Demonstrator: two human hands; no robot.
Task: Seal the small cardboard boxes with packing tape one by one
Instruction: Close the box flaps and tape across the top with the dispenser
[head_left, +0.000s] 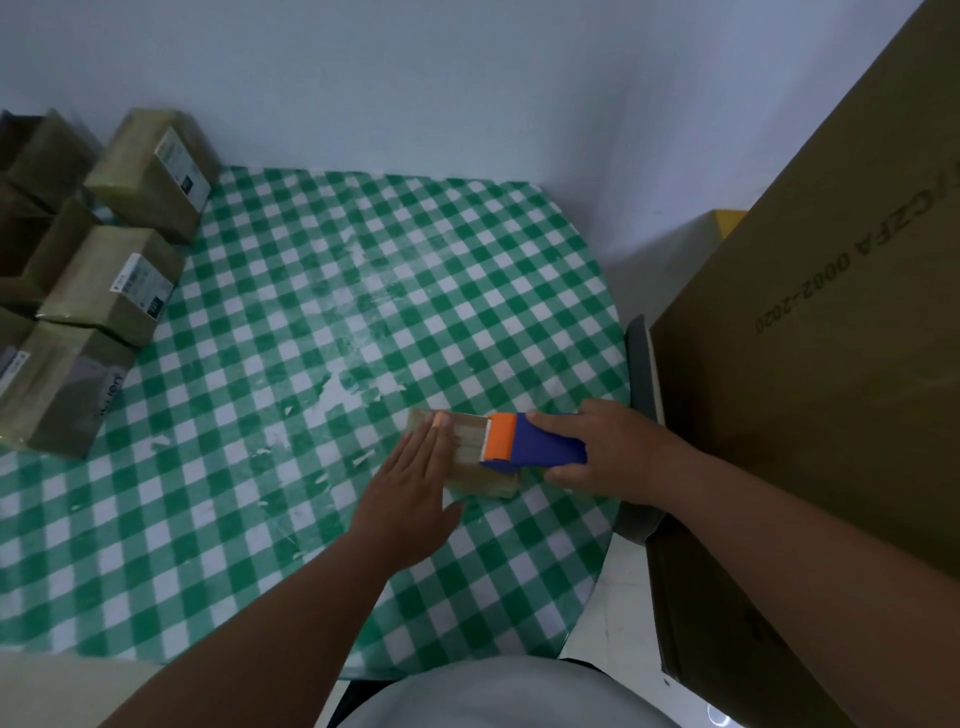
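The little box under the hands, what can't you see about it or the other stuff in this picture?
- Little box, head view: the left hand lying flat on it and the tape dispenser held by the right hand hide most of its top.
- Tape roll: hidden inside the dispenser.
- Labels on the boxes at the left: too small and blurry to read.
- Big carton: cut off by the right edge.

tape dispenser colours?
Blue body with an orange blade end, on the tape dispenser in the right hand; head view.
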